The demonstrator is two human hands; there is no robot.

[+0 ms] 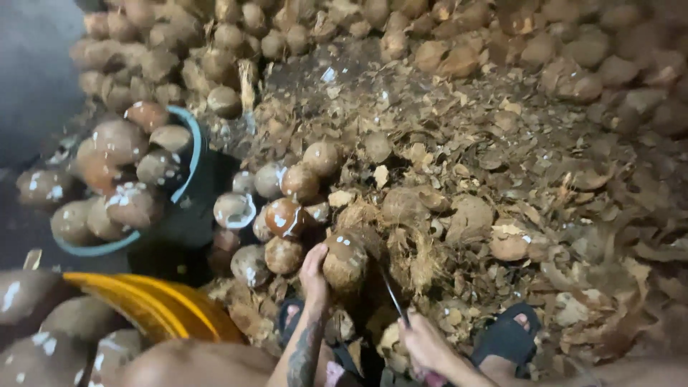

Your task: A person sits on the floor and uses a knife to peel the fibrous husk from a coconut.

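Husk scraps (502,179) and brown shell chips cover the floor before us, with a long heap of unpeeled coconuts (401,29) banked along the back. Our left hand (313,274) has its fingers (315,254) clamped on the side of 1 partly peeled coconut (345,261), which stands on the litter just in front of our feet. Our right hand (424,344) is closed around the handle of a knife, its dark blade (393,295) angled up toward that coconut, the tip near its lower right side. Just left of the held coconut lies a cluster of peeled, wet-looking coconuts (283,215). Farther left, a dark tub with a blue rim (192,154) is piled with more. Near our left elbow curves a yellow basin (154,304). A black sandal (510,335) shows at right.
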